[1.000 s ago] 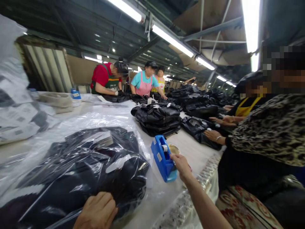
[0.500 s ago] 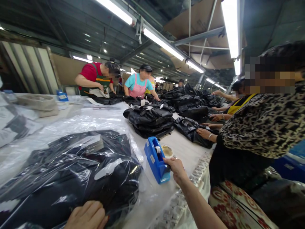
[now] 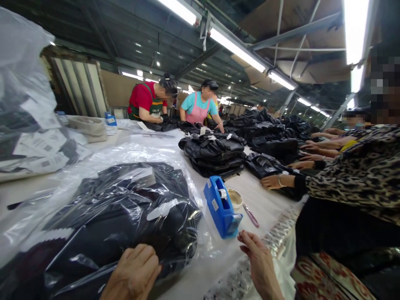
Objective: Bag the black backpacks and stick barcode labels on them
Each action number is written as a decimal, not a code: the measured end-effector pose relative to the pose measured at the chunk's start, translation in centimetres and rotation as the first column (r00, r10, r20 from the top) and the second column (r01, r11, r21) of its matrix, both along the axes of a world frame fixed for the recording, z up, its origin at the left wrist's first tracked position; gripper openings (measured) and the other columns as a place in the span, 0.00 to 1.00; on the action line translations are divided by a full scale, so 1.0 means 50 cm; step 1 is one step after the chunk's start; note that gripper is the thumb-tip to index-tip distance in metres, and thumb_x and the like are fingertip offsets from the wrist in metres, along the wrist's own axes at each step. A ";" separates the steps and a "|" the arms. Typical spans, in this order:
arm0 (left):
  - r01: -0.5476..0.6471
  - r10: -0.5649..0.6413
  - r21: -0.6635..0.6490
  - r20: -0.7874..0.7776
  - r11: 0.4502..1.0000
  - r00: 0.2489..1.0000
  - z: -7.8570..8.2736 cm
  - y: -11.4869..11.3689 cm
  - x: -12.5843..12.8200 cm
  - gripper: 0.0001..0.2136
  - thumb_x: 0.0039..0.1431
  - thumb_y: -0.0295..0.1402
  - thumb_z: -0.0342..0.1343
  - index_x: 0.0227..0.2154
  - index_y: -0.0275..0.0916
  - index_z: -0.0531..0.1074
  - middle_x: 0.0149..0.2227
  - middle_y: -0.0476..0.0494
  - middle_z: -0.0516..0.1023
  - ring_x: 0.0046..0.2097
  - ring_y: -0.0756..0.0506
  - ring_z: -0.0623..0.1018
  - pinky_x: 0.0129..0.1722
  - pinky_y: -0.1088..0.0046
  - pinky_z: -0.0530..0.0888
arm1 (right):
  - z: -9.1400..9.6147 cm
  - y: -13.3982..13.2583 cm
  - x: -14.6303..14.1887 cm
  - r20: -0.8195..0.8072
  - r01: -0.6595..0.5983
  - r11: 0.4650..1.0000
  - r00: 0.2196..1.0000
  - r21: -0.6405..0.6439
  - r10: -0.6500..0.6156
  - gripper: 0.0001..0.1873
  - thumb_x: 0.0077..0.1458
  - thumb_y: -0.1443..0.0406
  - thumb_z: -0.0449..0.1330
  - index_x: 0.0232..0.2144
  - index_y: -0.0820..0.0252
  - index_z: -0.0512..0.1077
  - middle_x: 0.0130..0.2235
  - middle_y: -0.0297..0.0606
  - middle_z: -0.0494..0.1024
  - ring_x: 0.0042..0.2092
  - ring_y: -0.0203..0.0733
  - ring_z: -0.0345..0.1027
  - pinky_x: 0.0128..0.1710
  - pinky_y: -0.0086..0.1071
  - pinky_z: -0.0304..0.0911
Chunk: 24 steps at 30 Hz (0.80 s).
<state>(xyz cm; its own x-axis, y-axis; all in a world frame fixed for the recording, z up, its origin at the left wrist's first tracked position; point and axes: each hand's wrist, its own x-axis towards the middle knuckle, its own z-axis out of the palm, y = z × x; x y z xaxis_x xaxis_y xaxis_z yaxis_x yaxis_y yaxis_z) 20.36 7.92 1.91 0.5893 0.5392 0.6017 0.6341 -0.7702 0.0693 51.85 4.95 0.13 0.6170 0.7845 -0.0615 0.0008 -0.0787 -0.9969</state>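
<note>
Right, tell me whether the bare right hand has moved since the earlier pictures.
Yes: against the blue plastic tape dispenser, the right hand has moved toward the wearer and slightly right; earlier it overlapped the dispenser.

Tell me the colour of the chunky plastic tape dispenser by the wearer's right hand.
The chunky plastic tape dispenser is bright blue, clearest in the head view.

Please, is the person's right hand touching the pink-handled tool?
Apart: the head view shows a strip of white tabletop between the right hand and the pink-handled tool.
</note>
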 end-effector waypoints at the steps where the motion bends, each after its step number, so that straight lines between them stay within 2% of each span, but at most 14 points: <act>1: 0.009 -0.009 0.005 0.013 1.000 1.000 0.001 0.001 0.002 0.10 0.62 0.23 0.43 0.26 0.40 0.62 0.27 0.50 0.66 0.30 0.47 0.67 0.32 0.69 0.57 | -0.007 0.004 -0.001 0.012 -0.006 1.000 1.000 -0.016 0.006 0.25 0.37 0.45 0.62 0.25 0.61 0.72 0.25 0.36 0.73 0.28 0.39 0.64 0.27 0.31 0.60; 4: 0.018 -0.017 -0.020 0.047 1.000 0.999 0.002 0.001 0.007 0.10 0.61 0.22 0.44 0.25 0.39 0.61 0.26 0.50 0.65 0.30 0.47 0.65 0.31 0.69 0.55 | -0.010 0.021 0.001 0.094 0.000 0.999 0.996 -0.042 0.004 0.25 0.36 0.43 0.61 0.23 0.60 0.70 0.19 0.31 0.67 0.22 0.35 0.59 0.22 0.29 0.55; 9: -0.044 0.059 -0.198 0.069 0.979 0.996 0.005 -0.010 0.011 0.10 0.58 0.21 0.48 0.24 0.39 0.62 0.28 0.49 0.67 0.32 0.45 0.64 0.33 0.67 0.55 | -0.004 -0.004 0.035 0.274 0.010 0.988 0.961 -0.154 0.033 0.25 0.31 0.44 0.63 0.23 0.59 0.71 0.19 0.33 0.70 0.25 0.40 0.64 0.26 0.31 0.60; 11: -0.072 0.088 -0.253 0.052 0.965 0.995 0.008 -0.014 0.011 0.09 0.57 0.21 0.51 0.24 0.39 0.63 0.29 0.49 0.68 0.33 0.45 0.65 0.34 0.67 0.56 | 0.002 -0.026 0.046 0.399 0.004 0.979 0.914 -0.202 0.079 0.25 0.32 0.44 0.62 0.22 0.58 0.72 0.20 0.35 0.73 0.25 0.42 0.66 0.25 0.31 0.61; 12: -0.083 0.095 -0.270 0.033 0.959 0.995 0.009 -0.014 0.011 0.09 0.57 0.21 0.52 0.24 0.38 0.63 0.29 0.49 0.68 0.34 0.45 0.65 0.34 0.66 0.57 | 0.010 -0.037 0.045 0.488 -0.023 0.980 0.865 -0.200 0.120 0.24 0.34 0.43 0.61 0.23 0.58 0.72 0.22 0.36 0.74 0.25 0.42 0.68 0.24 0.30 0.61; 14: -0.112 0.113 -0.288 -0.014 0.951 0.994 0.010 -0.014 0.010 0.08 0.57 0.23 0.53 0.25 0.38 0.64 0.30 0.49 0.68 0.34 0.45 0.65 0.35 0.66 0.58 | 0.041 -0.054 0.025 0.669 -0.189 0.970 0.702 -0.154 0.243 0.20 0.43 0.46 0.58 0.26 0.56 0.73 0.25 0.35 0.76 0.27 0.40 0.70 0.25 0.28 0.63; 15: -0.125 0.121 -0.292 -0.034 0.948 0.992 0.010 -0.014 0.010 0.08 0.57 0.24 0.54 0.25 0.38 0.64 0.30 0.49 0.68 0.34 0.45 0.65 0.34 0.66 0.58 | 0.064 -0.060 0.005 0.739 -0.332 0.933 0.593 -0.139 0.321 0.17 0.48 0.49 0.57 0.28 0.55 0.73 0.27 0.34 0.77 0.28 0.38 0.71 0.26 0.26 0.64; 16: -0.133 0.125 -0.292 -0.046 0.947 0.991 0.010 -0.014 0.009 0.08 0.57 0.25 0.54 0.25 0.38 0.64 0.30 0.49 0.68 0.35 0.45 0.65 0.34 0.66 0.58 | 0.090 -0.065 -0.021 0.787 -0.489 0.861 0.471 -0.142 0.398 0.13 0.53 0.53 0.56 0.30 0.55 0.72 0.28 0.33 0.77 0.29 0.36 0.71 0.28 0.24 0.64; 18: -0.141 0.131 -0.292 -0.055 0.946 0.990 0.010 -0.014 0.009 0.08 0.58 0.26 0.53 0.25 0.38 0.64 0.30 0.49 0.68 0.35 0.45 0.65 0.35 0.66 0.59 | 0.144 -0.065 -0.086 0.834 -0.742 0.626 0.171 -0.242 0.525 0.08 0.59 0.62 0.52 0.34 0.54 0.70 0.29 0.31 0.75 0.30 0.32 0.69 0.29 0.21 0.62; 19: -0.141 0.130 -0.294 -0.057 0.945 0.990 0.010 -0.014 0.009 0.07 0.58 0.26 0.53 0.25 0.38 0.64 0.30 0.49 0.69 0.35 0.45 0.65 0.35 0.66 0.60 | 0.166 -0.061 -0.120 0.841 -0.794 0.528 0.039 -0.301 0.539 0.09 0.61 0.65 0.50 0.31 0.55 0.68 0.27 0.30 0.73 0.29 0.31 0.67 0.28 0.22 0.60; 20: -0.142 0.129 -0.297 -0.062 0.944 0.990 0.010 -0.013 0.010 0.07 0.58 0.27 0.53 0.25 0.38 0.64 0.31 0.48 0.69 0.35 0.45 0.65 0.36 0.65 0.60 | 0.182 -0.053 -0.153 0.846 -0.814 0.456 -0.080 -0.361 0.527 0.09 0.61 0.66 0.49 0.29 0.56 0.66 0.27 0.31 0.71 0.29 0.32 0.65 0.28 0.23 0.58; 21: -0.146 0.131 -0.301 -0.070 0.942 0.989 0.010 -0.013 0.010 0.07 0.59 0.27 0.53 0.26 0.39 0.64 0.31 0.48 0.69 0.36 0.45 0.65 0.36 0.65 0.60 | 0.191 -0.043 -0.182 0.850 -0.807 0.420 -0.180 -0.415 0.495 0.10 0.61 0.67 0.49 0.27 0.57 0.64 0.27 0.31 0.70 0.28 0.33 0.64 0.27 0.26 0.56; 22: -0.152 0.134 -0.304 -0.078 0.940 0.988 0.011 -0.013 0.011 0.07 0.59 0.27 0.53 0.26 0.39 0.64 0.31 0.48 0.69 0.36 0.45 0.65 0.36 0.65 0.61 | 0.194 -0.030 -0.206 0.857 -0.789 0.417 -0.254 -0.451 0.448 0.10 0.60 0.69 0.50 0.26 0.57 0.63 0.27 0.32 0.70 0.28 0.34 0.62 0.27 0.28 0.54; 24: -0.163 0.142 -0.312 -0.091 0.936 0.986 0.012 -0.014 0.011 0.07 0.60 0.28 0.52 0.26 0.39 0.65 0.32 0.48 0.69 0.36 0.44 0.66 0.37 0.65 0.61 | 0.182 0.001 -0.239 0.862 -0.736 0.460 -0.359 -0.497 0.357 0.09 0.56 0.72 0.52 0.25 0.57 0.62 0.27 0.32 0.69 0.28 0.36 0.59 0.27 0.31 0.50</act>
<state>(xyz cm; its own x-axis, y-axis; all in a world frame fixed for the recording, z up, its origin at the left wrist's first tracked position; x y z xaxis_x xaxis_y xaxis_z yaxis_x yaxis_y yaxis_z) 20.93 7.24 2.52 0.5174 0.7820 0.3476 0.7535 -0.6088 0.2480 39.91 4.99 9.24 -0.7635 0.6313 0.1365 0.6301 0.7744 -0.0571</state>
